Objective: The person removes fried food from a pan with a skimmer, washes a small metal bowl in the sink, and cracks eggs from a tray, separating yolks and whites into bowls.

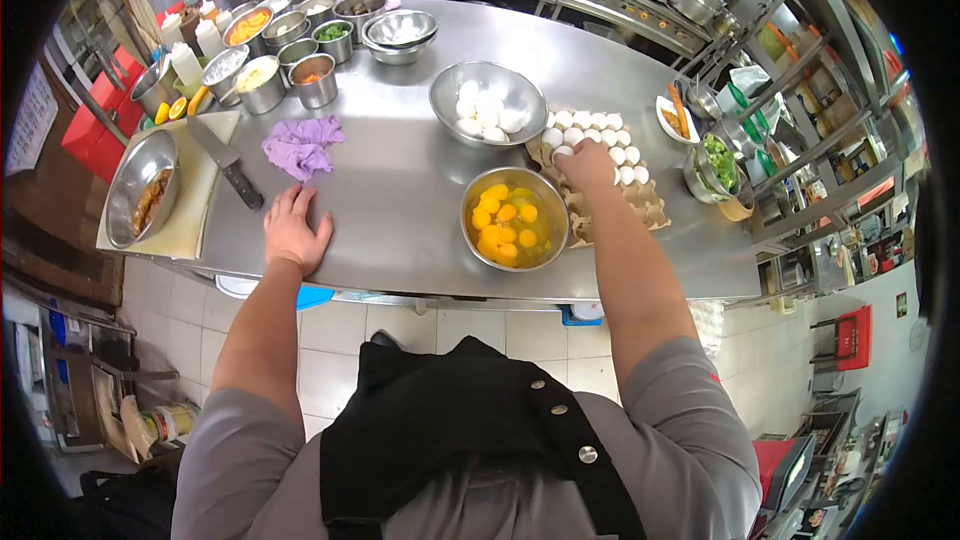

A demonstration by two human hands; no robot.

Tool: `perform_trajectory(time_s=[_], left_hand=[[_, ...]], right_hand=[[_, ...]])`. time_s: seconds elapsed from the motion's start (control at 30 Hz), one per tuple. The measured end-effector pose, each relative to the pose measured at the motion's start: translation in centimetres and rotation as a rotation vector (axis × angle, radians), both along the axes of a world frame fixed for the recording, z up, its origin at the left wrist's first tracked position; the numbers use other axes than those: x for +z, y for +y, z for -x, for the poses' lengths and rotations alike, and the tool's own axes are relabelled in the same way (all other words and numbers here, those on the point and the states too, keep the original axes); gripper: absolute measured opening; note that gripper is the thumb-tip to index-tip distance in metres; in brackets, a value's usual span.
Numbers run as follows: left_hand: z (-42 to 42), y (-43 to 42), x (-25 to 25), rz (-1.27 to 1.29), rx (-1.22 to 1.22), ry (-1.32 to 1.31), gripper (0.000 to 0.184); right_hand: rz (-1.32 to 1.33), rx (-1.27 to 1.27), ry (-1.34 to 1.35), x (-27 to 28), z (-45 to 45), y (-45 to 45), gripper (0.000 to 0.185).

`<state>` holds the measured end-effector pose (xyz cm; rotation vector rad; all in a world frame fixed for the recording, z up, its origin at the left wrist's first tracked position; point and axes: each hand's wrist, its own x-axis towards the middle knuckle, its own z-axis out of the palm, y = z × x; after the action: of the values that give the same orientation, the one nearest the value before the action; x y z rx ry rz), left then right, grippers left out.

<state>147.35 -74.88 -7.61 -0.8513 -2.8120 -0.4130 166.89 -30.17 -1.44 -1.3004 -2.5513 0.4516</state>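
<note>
My right hand [587,164] reaches over the cardboard egg tray [648,208], its fingers closed around a white egg [563,151] at the tray's left side. Several white eggs [598,121] fill the far part of the tray, while the near cups hold none. Just left of the tray, a steel bowl [467,230] contains several raw yolks [505,225] in clear egg white. Behind it, another steel bowl [440,100] holds white eggshells [485,112]. My left hand [293,228] rests flat on the steel table, fingers spread, near a crumpled purple cloth [300,146].
A knife [228,162] lies by the cutting board [208,155], its handle towards my left hand. On the board sits a bowl of brown food [145,190]. Ingredient tins [315,82] and squeeze bottles crowd the back left. A bowl of greens [715,168] stands at the right edge.
</note>
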Motion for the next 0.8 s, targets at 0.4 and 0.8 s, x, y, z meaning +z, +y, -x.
perform_trajectory(time_s=[0.4, 0.8], left_hand=[[0.2, 0.2, -0.6, 0.002, -0.01, 0.021, 0.054], [0.8, 0.1, -1.8, 0.042, -0.032, 0.057, 0.055]], right_hand=[[0.852, -0.136, 1.077, 2.0, -19.3, 1.0, 0.043], [-0.318, -0.247, 0.276, -8.9, -29.5, -4.0, 0.049]])
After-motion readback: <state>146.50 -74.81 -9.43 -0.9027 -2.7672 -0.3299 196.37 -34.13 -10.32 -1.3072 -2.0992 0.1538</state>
